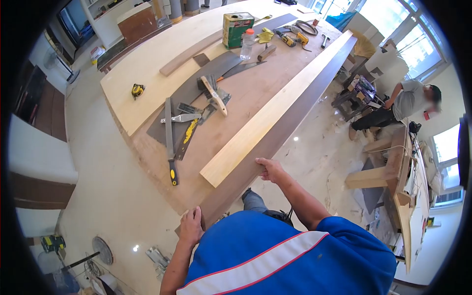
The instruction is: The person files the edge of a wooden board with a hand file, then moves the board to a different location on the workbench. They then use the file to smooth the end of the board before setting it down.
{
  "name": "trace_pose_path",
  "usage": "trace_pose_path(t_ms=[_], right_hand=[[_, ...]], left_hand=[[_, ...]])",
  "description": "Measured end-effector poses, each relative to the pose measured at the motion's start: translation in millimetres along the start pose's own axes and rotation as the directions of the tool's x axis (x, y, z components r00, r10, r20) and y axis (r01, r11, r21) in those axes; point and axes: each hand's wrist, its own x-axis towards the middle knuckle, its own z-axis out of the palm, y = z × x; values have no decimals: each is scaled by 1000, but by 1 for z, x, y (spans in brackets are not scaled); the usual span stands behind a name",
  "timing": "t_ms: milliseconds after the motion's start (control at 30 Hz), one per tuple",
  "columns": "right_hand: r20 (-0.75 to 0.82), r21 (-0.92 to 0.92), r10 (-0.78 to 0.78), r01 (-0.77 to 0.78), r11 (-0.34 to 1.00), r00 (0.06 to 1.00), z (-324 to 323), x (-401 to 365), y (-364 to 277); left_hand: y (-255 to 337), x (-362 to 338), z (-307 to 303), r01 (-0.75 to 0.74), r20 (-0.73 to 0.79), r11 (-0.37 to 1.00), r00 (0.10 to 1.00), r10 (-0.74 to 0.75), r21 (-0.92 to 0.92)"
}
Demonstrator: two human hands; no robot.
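Note:
A long dark brown strip (237,189) runs along the near edge of the table, with a pale wooden board (273,111) lying lengthwise on it. At the strip's near end, my left hand (191,226) is closed around the corner, its fingers over the edge. Farther along the same edge, my right hand (269,170) pinches the strip, thumb on top and the other fingers mostly hidden beneath. Left of the board lies a file (169,132) with a black and yellow handle. Beside it are a scraper (182,118) and a brush (215,97) with a wooden handle.
A tape measure (137,90), a green tin (237,30), a plastic bottle (247,46), a yellow drill (285,38) and a hammer (325,41) lie or stand on the table. Another person (403,105) is at the right, near a wooden workbench (393,172).

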Motion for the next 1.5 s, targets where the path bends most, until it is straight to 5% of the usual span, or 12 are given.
trace_pose_path(t_ms=[133, 333, 400, 467, 567, 667, 767, 833, 1300, 1400, 1500], right_hand=[[-199, -110, -145, 125, 986, 969, 21, -6, -9], [-398, -260, -326, 236, 936, 858, 55, 15, -26], [-389, -235, -298, 219, 947, 872, 62, 10, -32], [-317, 96, -187, 228, 969, 930, 62, -3, -41], [-136, 447, -78, 131, 885, 988, 38, 33, -21], [-9, 634, -59, 51, 772, 998, 25, 12, -11], [81, 729, -94, 5, 684, 992, 11, 9, 5], [103, 726, -107, -1, 688, 989, 3, 15, 13], [204, 528, -44, -71, 846, 978, 39, -5, 59], [297, 315, 85, -181, 932, 951, 36, -22, 60], [294, -128, 335, -311, 942, 895, 30, -8, 72]], left_hand=[[1, 11, -35, 88, 232, 983, 971, -49, -162], [-5, 32, -91, 419, 573, 807, 810, -124, -417], [-21, 24, -67, 341, 465, 756, 884, -55, -559], [-22, 23, -63, 267, 417, 791, 909, -16, -550], [10, 14, -57, 181, 279, 962, 953, -119, -205], [29, -2, -35, 74, -195, 971, 980, -28, 229], [22, -12, 1, 83, -382, 878, 916, 118, 470], [27, -16, 4, 80, -387, 883, 914, 119, 462], [0, -69, 17, 83, -370, 935, 927, 54, 344], [-12, -84, 14, 72, -336, 938, 941, 50, 340], [-14, -92, 10, 104, -324, 950, 946, -3, 294]])
